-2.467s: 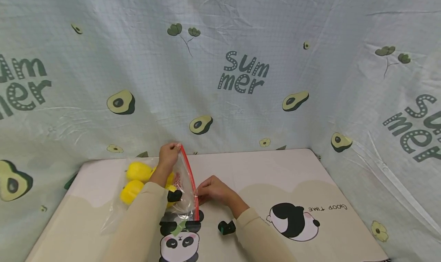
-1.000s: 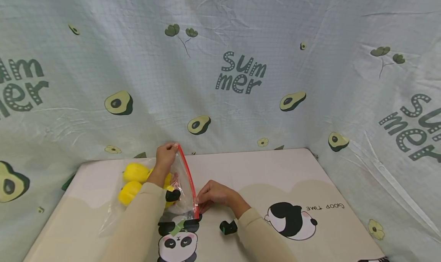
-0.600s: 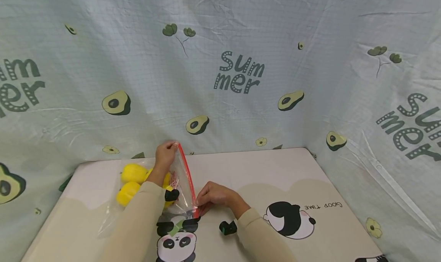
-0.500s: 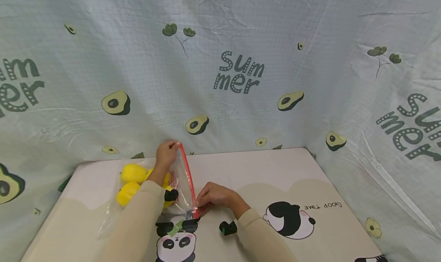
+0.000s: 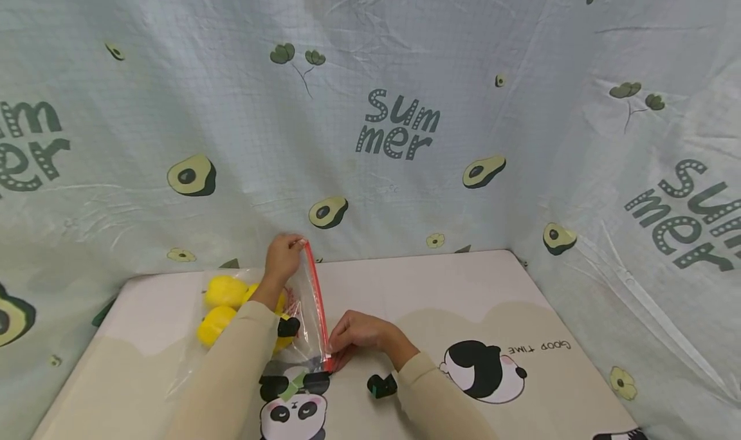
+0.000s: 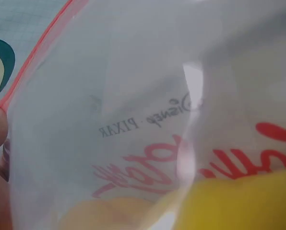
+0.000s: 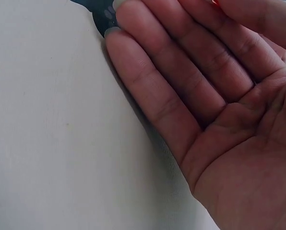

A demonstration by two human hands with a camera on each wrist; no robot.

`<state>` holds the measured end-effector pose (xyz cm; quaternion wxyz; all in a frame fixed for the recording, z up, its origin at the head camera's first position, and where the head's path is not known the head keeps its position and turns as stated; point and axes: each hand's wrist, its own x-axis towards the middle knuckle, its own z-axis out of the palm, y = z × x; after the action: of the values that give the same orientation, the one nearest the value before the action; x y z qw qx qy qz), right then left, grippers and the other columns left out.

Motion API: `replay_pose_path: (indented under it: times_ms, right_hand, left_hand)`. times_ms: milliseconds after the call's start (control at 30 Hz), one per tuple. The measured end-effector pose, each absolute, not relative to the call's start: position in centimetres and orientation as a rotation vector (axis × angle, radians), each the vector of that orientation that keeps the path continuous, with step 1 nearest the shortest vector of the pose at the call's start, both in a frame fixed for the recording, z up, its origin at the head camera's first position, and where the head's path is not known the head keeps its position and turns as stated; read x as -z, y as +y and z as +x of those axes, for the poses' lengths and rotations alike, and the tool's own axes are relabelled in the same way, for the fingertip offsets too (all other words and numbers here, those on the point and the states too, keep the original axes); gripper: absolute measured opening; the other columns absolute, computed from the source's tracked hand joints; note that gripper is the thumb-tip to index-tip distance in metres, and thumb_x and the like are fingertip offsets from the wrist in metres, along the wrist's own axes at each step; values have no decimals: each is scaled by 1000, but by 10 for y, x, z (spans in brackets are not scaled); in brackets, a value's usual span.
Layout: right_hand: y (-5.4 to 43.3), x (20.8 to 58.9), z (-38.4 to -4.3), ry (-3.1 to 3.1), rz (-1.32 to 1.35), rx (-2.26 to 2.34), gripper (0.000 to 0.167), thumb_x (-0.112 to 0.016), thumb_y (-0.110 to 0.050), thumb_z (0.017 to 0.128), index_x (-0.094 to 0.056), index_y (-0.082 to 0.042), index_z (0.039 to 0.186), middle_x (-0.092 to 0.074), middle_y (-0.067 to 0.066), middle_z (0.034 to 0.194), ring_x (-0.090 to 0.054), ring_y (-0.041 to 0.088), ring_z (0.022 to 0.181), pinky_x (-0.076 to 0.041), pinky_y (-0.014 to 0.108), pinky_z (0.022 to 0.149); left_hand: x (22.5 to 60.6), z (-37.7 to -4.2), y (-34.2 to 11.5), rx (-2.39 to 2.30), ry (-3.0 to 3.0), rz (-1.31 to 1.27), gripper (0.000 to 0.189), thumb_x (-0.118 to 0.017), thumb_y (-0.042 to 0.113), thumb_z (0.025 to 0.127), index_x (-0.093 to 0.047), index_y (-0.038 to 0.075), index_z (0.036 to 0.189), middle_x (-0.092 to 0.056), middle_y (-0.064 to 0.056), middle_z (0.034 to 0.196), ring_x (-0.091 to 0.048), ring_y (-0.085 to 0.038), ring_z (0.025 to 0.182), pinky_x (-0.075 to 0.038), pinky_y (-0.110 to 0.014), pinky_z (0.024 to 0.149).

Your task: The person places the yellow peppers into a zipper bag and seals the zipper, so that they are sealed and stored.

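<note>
A clear zip bag (image 5: 309, 324) with a red zip edge (image 5: 318, 292) lies at the left of the table. Several yellow rounded fruits (image 5: 226, 292) are inside it, one showing a short stem; my left forearm covers part of them. My left hand (image 5: 283, 258) pinches the far corner of the red edge and holds it raised. At the near end of that edge, my right hand (image 5: 366, 332) pinches the strip between thumb and index finger. Its other fingers (image 7: 148, 91) lie loosely bent beside the table surface. Red and black print (image 6: 143, 165) shows through the bag in the left wrist view.
The pale table (image 5: 399, 285) carries printed pandas, one (image 5: 294, 414) by the bag's near end and another (image 5: 485, 370) right of my right hand. A curtain (image 5: 260, 131) with avocado prints hangs close behind the table and at its sides.
My right hand has slid a short way along the red edge toward its near end. My left hand keeps its pinch on the far corner. The head view has shifted slightly.
</note>
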<state>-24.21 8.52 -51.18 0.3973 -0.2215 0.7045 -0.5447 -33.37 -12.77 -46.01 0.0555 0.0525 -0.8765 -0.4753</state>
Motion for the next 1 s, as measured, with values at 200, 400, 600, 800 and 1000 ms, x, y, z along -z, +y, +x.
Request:
replay_pose_path:
  times_ms: [200,400,600,800,1000]
  right_hand:
    - [84,512,-242,1769,-572,1362,25,-68,-6,95,-75,17,100,-79,21,82,-79,18,67,-66,34,65]
    - [82,509,-242,1750,-563,1308,26,-69,-9,96,-75,16,100,-79,11,76,-77,15,64,-65,30,63]
    - [80,509,-241,1736,-541,1282,27,-70,-11,95,-76,15,100,-79,10,76,-77,15,65,-64,28,62]
    - [82,505,-243,1774,-557,1274,24,-70,-12,96,-78,10,100,-80,15,81,-78,17,67,-64,29,63]
    - [91,505,-247,1795,-584,1294,22,-68,-11,97,-78,9,101,-80,14,84,-77,16,68,-66,30,67]
  left_hand:
    - [461,-334,-130,1463,-2666,177,39,-50,25,111,-64,0,138,-56,-20,129,-54,-35,114,-52,-50,108]
    - [460,-334,-132,1443,-2666,185,38,-52,23,110,-65,-1,137,-57,-21,128,-54,-35,111,-53,-49,105]
    - [462,-333,-136,1443,-2679,179,39,-51,25,110,-64,0,138,-57,-22,131,-55,-36,114,-52,-51,109]
    - [457,-327,-148,1411,-2645,135,40,-51,26,111,-65,-2,136,-61,-23,129,-56,-37,112,-53,-50,105]
    - [445,-316,-173,1408,-2641,121,47,-47,35,112,-62,-1,139,-62,-24,133,-56,-37,113,-53,-51,105]
